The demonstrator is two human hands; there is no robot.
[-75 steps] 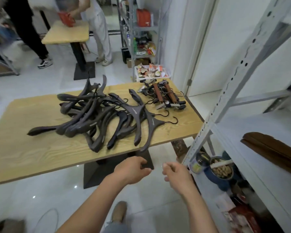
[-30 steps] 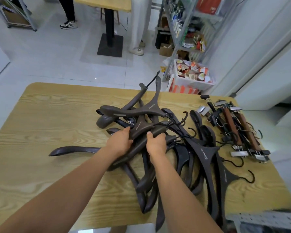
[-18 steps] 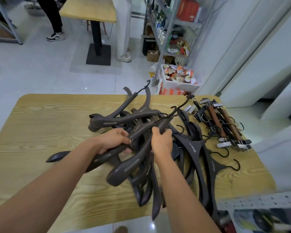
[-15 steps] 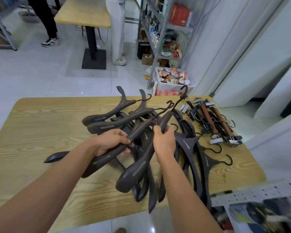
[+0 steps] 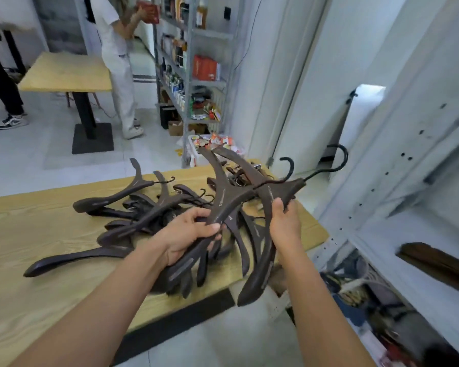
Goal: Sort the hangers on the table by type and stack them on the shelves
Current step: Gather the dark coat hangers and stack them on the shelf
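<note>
My left hand (image 5: 190, 235) grips the arm of a dark brown coat hanger (image 5: 224, 197) lifted above the wooden table (image 5: 24, 229). My right hand (image 5: 285, 223) grips a second dark coat hanger (image 5: 269, 197) near its neck, its hook pointing right toward the shelf. A pile of dark coat hangers (image 5: 133, 215) lies on the table to the left and below my hands. Clip hangers (image 5: 239, 176) lie at the table's far right corner, mostly hidden behind the lifted ones. The white metal shelf (image 5: 408, 234) stands at the right and bears brown hangers (image 5: 440, 263).
A person in white stands at a stocked metal rack (image 5: 194, 75) behind the table. A second wooden table (image 5: 66, 74) stands at the back left. A white bin of packets (image 5: 212, 144) sits on the floor. Clutter fills the shelf's lower level (image 5: 355, 287).
Both hands have lifted two dark coat hangers out of the pile and swung them right toward the shelf. The view has turned right.
</note>
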